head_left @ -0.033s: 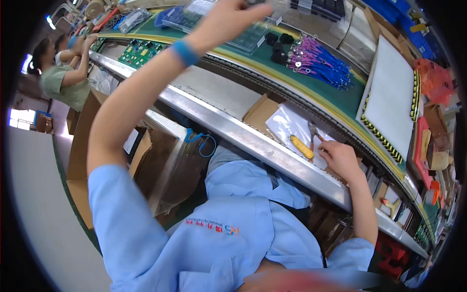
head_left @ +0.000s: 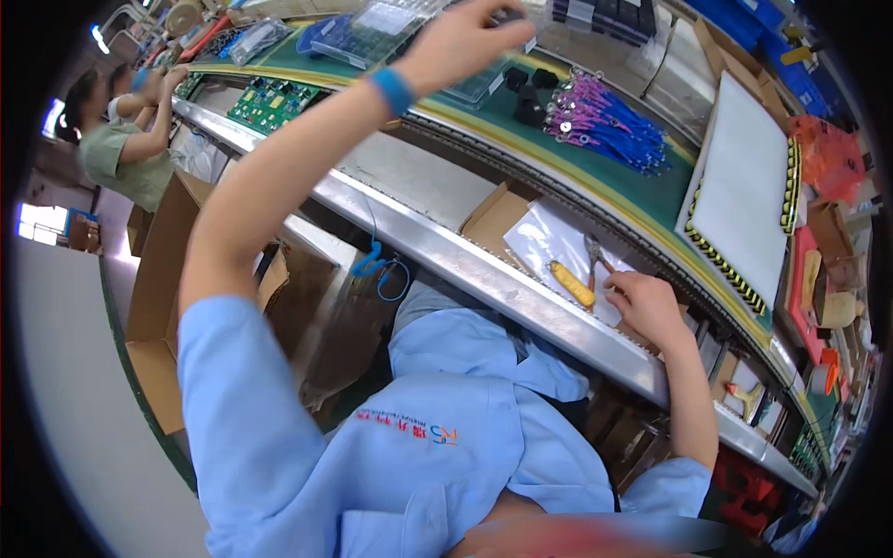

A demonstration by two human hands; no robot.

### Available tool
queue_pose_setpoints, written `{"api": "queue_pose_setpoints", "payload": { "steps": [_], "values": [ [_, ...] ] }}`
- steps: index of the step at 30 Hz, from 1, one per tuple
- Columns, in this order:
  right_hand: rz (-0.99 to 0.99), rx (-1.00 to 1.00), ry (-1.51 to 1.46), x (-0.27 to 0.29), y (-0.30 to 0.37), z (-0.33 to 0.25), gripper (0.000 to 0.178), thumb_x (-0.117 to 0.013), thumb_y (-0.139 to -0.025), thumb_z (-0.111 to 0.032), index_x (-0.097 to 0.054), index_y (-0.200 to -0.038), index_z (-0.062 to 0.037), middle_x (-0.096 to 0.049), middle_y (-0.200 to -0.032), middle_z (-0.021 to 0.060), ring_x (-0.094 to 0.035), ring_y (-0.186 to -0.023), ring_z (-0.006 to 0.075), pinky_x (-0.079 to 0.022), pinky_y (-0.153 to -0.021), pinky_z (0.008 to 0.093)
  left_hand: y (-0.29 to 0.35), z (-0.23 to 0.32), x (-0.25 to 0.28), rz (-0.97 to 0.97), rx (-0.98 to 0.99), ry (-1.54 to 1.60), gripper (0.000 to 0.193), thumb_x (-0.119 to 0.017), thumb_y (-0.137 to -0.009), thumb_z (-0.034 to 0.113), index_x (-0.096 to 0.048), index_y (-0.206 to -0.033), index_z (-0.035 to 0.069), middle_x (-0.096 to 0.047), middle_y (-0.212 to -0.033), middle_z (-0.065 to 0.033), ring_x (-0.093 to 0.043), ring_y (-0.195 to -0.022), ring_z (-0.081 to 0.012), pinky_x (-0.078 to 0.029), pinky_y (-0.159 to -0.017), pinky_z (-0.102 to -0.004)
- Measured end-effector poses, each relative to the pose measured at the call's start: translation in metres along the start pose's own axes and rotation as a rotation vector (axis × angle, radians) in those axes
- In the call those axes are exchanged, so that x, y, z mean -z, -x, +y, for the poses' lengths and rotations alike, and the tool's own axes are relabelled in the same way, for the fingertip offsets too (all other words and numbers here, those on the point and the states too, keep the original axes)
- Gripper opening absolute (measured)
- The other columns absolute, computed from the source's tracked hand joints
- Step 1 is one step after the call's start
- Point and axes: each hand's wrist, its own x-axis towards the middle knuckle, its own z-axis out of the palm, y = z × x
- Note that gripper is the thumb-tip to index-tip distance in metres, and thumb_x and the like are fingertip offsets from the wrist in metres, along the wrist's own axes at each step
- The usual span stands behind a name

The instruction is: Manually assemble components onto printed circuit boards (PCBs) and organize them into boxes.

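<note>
My left hand [head_left: 468,45] is raised over the far side of the bench. Its thumb and fingers are closed round a small black part [head_left: 505,17], mostly hidden by the fingers. Beneath that hand are clear plastic trays [head_left: 470,88], with several black parts [head_left: 528,98] to their right. My right hand [head_left: 649,307] rests low at the near side, fingertips closed on a handle of the pliers [head_left: 593,251]. The pliers, with reddish handles, lie on a white sheet [head_left: 549,232]. Beside them is a yellow-handled tool [head_left: 571,282].
A bundle of blue and pink wires [head_left: 609,126] lies on the green belt [head_left: 684,177]. Right of it stands a white board with striped edges [head_left: 744,186]. Green circuit boards [head_left: 270,102] sit at the left. A metal rail [head_left: 446,246] runs along the near edge. Another person [head_left: 126,139] works far left.
My left hand has moved to the right over the trays, and more of the black part shows. My right hand stays by the pliers with almost no movement.
</note>
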Motion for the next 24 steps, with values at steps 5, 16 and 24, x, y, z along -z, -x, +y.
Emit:
{"api": "queue_pose_setpoints", "payload": {
  "steps": [5,16,24],
  "values": [
    [0.015,0.008,-0.074,0.007,0.006,0.004,0.02,-0.067,-0.081,-0.021,-0.069,-0.097,-0.0099,-0.069,-0.093,0.014,-0.067,-0.084,0.0332,-0.053,-0.072,0.0432,-0.04,-0.036,-0.084,0.009,0.053,-0.316,0.042,-0.063,-0.083,0.045,-0.065,-0.113,0.016,-0.07,-0.098,-0.0144,-0.067,-0.086,-0.0333,-0.053,-0.076,-0.0411],
    [-0.184,-0.027,-0.195,0.016,0.009,-0.012,0.024,-0.067,-0.082,-0.018,-0.068,-0.103,-0.0074,-0.068,-0.095,0.018,-0.065,-0.086,0.0368,-0.051,-0.077,0.0438,-0.032,-0.018,-0.058,-0.075,0.053,-0.544,0.065,-0.056,-0.085,0.063,-0.052,-0.136,0.023,-0.056,-0.125,-0.0242,-0.058,-0.112,-0.0411,-0.049,-0.094,-0.0446],
    [-0.224,-0.166,-0.292,0.006,0.005,-0.01,0.026,-0.068,-0.081,-0.013,-0.067,-0.105,-0.0046,-0.067,-0.086,0.0184,-0.066,-0.079,0.0317,-0.051,-0.073,0.0384,0.1,0.082,0.167,0.005,0.075,-0.368,0.03,-0.065,-0.091,0.024,-0.066,-0.107,-0.001,-0.065,-0.086,-0.006,-0.062,-0.076,-0.014,-0.051,-0.072,-0.0274]
  ]
}}
